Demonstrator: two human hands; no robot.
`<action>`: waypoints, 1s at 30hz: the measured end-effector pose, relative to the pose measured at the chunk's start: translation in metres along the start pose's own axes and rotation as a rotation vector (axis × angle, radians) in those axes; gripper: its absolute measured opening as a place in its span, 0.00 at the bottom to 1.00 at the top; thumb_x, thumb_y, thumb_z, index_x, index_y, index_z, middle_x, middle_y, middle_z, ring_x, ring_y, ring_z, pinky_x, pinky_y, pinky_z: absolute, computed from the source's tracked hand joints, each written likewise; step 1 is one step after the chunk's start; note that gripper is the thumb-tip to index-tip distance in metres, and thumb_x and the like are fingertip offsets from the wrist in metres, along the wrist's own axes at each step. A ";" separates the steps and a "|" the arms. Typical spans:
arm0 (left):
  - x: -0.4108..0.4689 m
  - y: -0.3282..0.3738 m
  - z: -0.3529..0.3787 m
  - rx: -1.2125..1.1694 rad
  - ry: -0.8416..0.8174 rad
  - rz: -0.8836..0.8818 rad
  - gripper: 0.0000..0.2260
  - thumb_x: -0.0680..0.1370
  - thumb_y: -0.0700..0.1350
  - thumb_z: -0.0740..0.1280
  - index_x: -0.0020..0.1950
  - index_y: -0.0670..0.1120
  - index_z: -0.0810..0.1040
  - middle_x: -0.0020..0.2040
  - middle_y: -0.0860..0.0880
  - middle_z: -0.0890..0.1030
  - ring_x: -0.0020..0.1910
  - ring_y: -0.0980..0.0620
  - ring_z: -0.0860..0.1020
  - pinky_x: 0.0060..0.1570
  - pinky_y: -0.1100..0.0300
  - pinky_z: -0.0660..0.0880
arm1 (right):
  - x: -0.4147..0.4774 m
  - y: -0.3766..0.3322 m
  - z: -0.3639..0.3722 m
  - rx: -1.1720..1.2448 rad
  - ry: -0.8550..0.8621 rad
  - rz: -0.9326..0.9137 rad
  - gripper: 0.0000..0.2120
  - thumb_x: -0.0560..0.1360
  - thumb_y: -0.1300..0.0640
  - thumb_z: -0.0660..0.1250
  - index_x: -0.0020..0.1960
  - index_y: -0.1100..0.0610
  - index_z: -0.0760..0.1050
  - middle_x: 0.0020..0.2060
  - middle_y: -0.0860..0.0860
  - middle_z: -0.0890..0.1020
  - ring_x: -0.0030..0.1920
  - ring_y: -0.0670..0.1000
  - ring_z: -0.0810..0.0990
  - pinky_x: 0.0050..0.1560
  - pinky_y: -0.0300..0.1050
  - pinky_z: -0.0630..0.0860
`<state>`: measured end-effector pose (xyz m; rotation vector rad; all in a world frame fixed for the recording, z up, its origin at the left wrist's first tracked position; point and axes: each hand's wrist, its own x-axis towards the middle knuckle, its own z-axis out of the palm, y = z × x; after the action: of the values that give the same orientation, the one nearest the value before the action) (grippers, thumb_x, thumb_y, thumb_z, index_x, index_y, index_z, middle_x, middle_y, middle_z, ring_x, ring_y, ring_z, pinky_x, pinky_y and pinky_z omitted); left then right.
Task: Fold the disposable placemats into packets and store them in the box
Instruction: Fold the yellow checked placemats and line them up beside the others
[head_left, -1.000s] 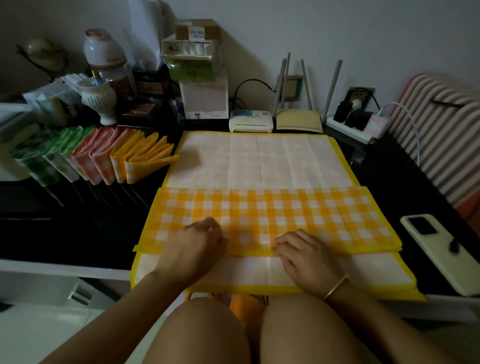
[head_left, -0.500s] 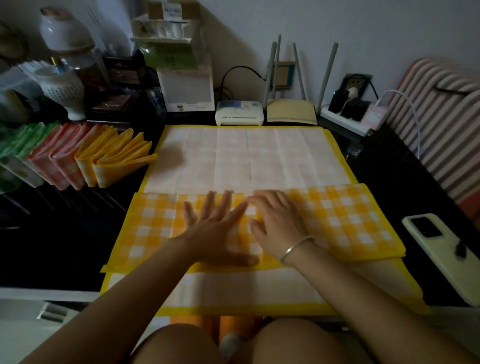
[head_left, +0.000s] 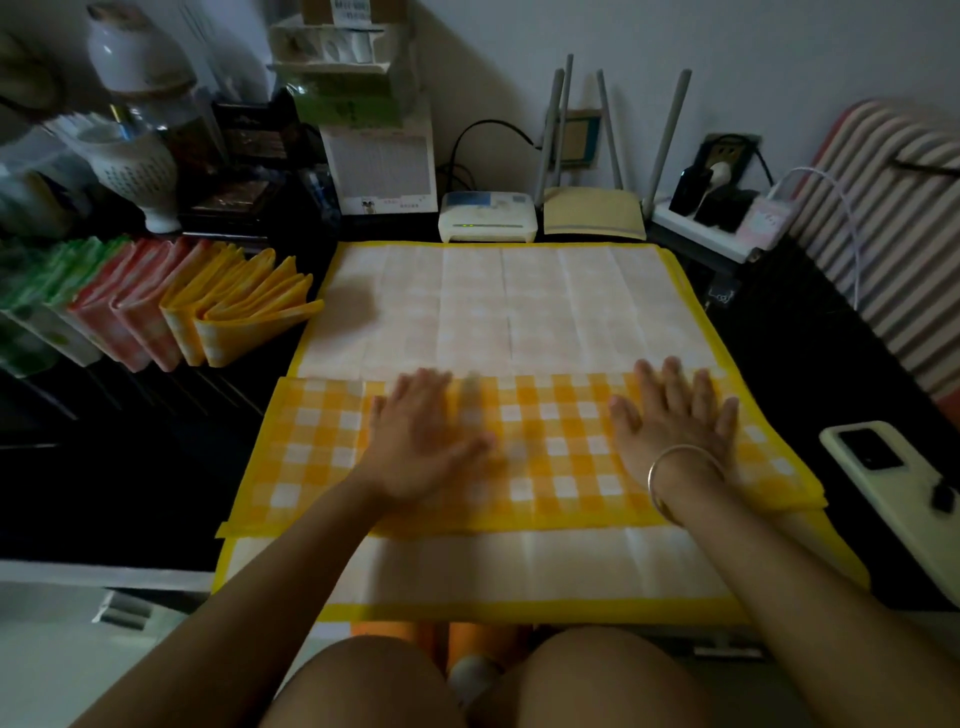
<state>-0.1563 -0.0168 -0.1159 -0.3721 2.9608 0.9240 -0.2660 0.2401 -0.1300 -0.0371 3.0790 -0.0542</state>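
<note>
A yellow-checked disposable placemat (head_left: 519, 312) lies spread on the dark table, pale underside up, its near part folded back into a checked band (head_left: 550, 452). My left hand (head_left: 421, 441) lies flat on the band left of centre, fingers straight and blurred. My right hand (head_left: 675, 421), a bangle on its wrist, presses flat on the band's right part. A row of folded packets (head_left: 156, 306), green, red and yellow, stands on edge at the left. No box can be made out among the clutter.
A phone (head_left: 904, 488) lies on the table at the right. A white router (head_left: 488, 215), a yellow pad (head_left: 592, 213), a power strip (head_left: 717, 228) and stacked boxes and jars line the back. A striped cushion (head_left: 893, 218) is at the far right.
My hands went from the band's near edge to its middle and then slid apart: the left a little leftward, the right far to the right. The camera tilted slightly.
</note>
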 end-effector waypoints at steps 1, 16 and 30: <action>0.000 -0.010 -0.003 -0.030 0.137 -0.093 0.45 0.65 0.75 0.54 0.77 0.54 0.60 0.80 0.50 0.56 0.79 0.51 0.48 0.75 0.44 0.40 | 0.000 0.000 0.001 -0.006 0.007 0.005 0.30 0.77 0.35 0.40 0.77 0.42 0.38 0.77 0.46 0.39 0.77 0.55 0.36 0.73 0.62 0.36; -0.046 0.005 -0.006 0.284 0.288 0.612 0.12 0.78 0.50 0.61 0.59 0.49 0.77 0.63 0.48 0.76 0.59 0.47 0.75 0.56 0.54 0.68 | -0.002 -0.003 0.001 -0.019 0.027 0.017 0.31 0.77 0.36 0.40 0.77 0.42 0.39 0.78 0.46 0.40 0.77 0.55 0.38 0.73 0.62 0.38; -0.064 -0.002 -0.006 0.496 0.023 0.869 0.15 0.81 0.49 0.59 0.57 0.44 0.81 0.61 0.46 0.81 0.59 0.49 0.81 0.38 0.57 0.81 | 0.000 0.016 -0.025 0.225 0.048 -0.145 0.31 0.77 0.37 0.56 0.77 0.42 0.51 0.78 0.45 0.49 0.77 0.51 0.41 0.74 0.59 0.42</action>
<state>-0.0929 -0.0077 -0.1070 0.9702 3.1911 0.1224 -0.2681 0.2565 -0.1060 -0.2504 3.0907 -0.4125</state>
